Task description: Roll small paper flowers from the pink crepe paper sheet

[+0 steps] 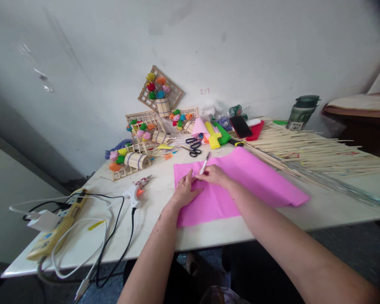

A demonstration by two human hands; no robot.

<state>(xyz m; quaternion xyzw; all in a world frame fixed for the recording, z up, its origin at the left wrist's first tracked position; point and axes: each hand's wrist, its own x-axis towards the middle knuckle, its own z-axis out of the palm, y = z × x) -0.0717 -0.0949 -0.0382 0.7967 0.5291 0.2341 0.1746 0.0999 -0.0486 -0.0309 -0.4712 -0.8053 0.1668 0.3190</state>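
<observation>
Both forearms reach in from the near edge: my left hand lies flat and open on the pink paper sheet at mid-table, my right hand pinches a pen to it. I judge the mark goes best with the sheet pressed taut. Count: one sheet, one pen, two scissors, one glue gun, four stick-and-flower panels.
</observation>
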